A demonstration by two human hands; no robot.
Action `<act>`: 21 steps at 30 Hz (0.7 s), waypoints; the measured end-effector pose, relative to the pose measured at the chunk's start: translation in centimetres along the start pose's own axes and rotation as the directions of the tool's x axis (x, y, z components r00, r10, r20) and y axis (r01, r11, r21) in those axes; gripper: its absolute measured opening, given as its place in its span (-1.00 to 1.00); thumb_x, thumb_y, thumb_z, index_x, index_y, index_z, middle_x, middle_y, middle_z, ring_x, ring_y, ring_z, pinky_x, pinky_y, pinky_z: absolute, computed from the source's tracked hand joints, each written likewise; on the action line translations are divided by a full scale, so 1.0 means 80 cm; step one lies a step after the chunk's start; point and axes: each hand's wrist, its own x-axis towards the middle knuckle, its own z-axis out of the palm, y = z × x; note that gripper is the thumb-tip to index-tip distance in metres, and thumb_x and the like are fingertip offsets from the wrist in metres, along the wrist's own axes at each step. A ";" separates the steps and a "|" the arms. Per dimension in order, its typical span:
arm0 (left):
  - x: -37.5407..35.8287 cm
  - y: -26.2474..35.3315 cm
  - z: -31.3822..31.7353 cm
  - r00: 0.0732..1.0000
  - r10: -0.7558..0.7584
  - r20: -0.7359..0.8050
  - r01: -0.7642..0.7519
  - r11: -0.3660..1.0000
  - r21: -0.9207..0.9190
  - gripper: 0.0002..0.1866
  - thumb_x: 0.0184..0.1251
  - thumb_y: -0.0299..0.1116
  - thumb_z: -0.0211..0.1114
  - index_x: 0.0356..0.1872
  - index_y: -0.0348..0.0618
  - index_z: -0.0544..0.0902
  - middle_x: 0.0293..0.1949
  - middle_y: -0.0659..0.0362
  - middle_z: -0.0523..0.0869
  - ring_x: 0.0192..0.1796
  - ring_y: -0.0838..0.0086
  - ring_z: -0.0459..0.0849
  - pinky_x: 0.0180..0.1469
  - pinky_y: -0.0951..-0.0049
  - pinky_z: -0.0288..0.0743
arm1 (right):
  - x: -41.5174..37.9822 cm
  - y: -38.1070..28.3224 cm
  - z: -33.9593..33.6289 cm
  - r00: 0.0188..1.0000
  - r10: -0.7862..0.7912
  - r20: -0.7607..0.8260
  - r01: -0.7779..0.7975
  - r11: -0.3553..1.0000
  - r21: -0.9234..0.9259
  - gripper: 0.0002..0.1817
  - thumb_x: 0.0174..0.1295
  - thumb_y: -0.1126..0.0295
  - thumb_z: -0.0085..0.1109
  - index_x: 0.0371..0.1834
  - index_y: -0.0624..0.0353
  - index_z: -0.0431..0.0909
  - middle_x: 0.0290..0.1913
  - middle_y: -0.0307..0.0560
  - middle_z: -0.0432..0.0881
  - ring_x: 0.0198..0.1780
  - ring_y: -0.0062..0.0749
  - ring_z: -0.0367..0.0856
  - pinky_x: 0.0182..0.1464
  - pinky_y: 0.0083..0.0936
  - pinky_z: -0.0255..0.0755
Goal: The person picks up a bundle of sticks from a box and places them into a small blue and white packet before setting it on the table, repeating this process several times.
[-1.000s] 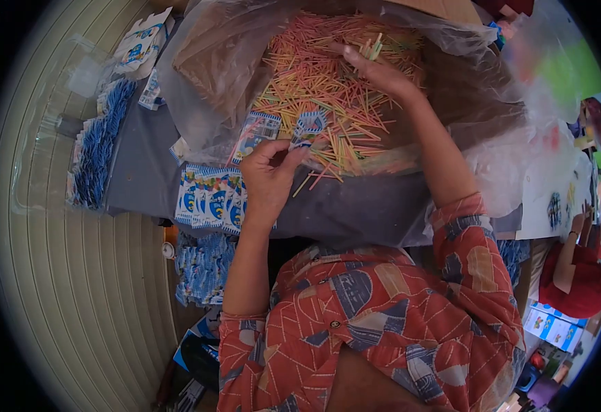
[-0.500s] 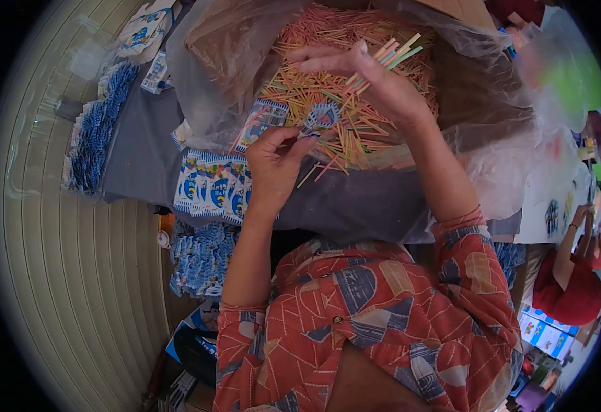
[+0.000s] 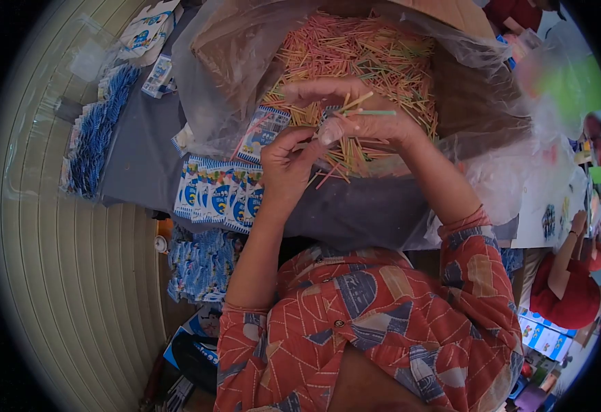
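My left hand [image 3: 288, 165] is closed, thumb against fingers, on a small blue-and-white packet [image 3: 329, 110] that is mostly hidden behind my right hand. My right hand [image 3: 383, 126] holds a few thin coloured sticks [image 3: 380, 112], yellow and green ones showing between its fingers. Its thumb is right beside the left fingertips, at the packet. Whether the sticks are inside the packet cannot be seen. Below both hands lies a heap of pink, yellow and green sticks [image 3: 362, 51] in a plastic-lined carton. Another printed packet [image 3: 264, 134] lies just left of my left hand.
A row of overlapping printed packets [image 3: 218, 192] lies on the grey cloth [image 3: 348, 213]. Stacked blue packets [image 3: 98, 130] stand at the far left, with more [image 3: 204, 264] lower down. Clear plastic liner [image 3: 225, 75] drapes the carton. A person in red [image 3: 564, 292] is at right.
My right hand has come down and left with its sticks, from above the heap to the packet. It now covers most of the packet. My left hand has shifted slightly right.
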 end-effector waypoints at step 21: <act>0.086 -0.027 0.020 0.999 -0.040 -0.036 0.040 0.999 0.011 -0.85 0.19 -0.53 0.42 -0.23 -0.32 0.71 -0.41 0.26 0.72 -0.37 0.69 0.61 -0.29 0.64 0.51 | 0.022 0.017 -0.072 0.954 0.067 -0.292 -0.081 0.996 -0.037 -0.51 0.44 0.10 -0.07 0.20 0.24 0.55 -0.01 -0.04 0.69 0.05 -0.29 0.62 0.18 -0.35 0.41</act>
